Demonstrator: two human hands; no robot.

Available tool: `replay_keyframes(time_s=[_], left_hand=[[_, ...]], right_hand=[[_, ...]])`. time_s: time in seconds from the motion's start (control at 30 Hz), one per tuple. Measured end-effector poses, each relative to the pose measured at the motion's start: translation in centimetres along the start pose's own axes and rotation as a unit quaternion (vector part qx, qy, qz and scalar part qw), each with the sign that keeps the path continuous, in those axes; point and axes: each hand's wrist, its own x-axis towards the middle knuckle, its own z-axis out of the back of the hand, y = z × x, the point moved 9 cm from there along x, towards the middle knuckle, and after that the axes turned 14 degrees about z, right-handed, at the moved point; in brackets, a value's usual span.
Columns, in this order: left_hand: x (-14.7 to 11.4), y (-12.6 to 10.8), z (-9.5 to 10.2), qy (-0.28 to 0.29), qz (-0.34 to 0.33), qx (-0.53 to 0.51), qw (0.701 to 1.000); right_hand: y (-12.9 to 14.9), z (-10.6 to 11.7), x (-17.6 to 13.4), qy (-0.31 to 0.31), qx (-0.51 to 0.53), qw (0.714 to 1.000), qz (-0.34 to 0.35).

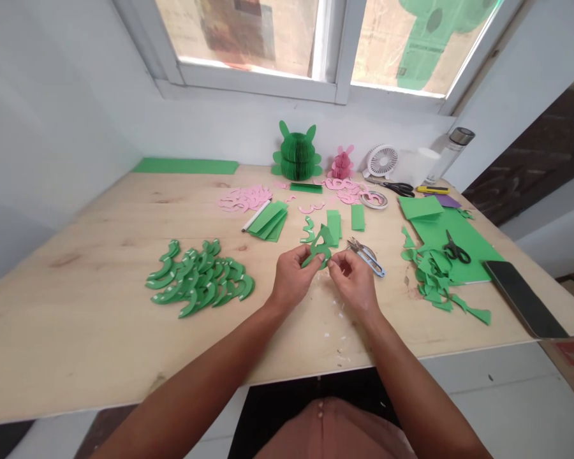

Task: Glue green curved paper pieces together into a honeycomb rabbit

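Your left hand [291, 274] pinches a green cutout [325, 252]. Your right hand [356, 280], fingertips nearly together, is at its edge; whether it grips, I cannot tell.

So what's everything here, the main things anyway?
wooden table: one, tan, centre
framed window: one, white, back
honeycomb paper figures: two, green and pink, back
round fan: one, white, back
metal-capped bottle: one, clear, back
slim cutter: one, yellow-black, back right
metal scissors: two, black-handled, right
metal snips: one, blue-handled, centre right
tape roll: one, white, centre right
wavy paper cutouts: many, pink, back
curved paper pile: many pieces, green, left
rectangular paper sheets: several, green, centre and right
paper scraps: many, green, right
rectangular phone: one, black, right
held paper cutout: one, green, between hands
left hand: one, bare, holding the cutout
right hand: one, bare, at cutout's edge
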Motion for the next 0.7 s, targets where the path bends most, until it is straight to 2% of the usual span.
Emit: replay_keyframes(time_s=[0.5,0.7], left_hand=[[-0.7,-0.5,-0.6,0.012,-0.022,0.03,0.999],[-0.6,-0.3,-0.4,0.005,-0.001,0.02,1.0]], right_hand=[[-1.1,0.0,-0.2,-0.014,0.046,0.997,-0.052],[-1.5,-0.1,-0.2,-0.016,0.052,0.997,-0.059]])
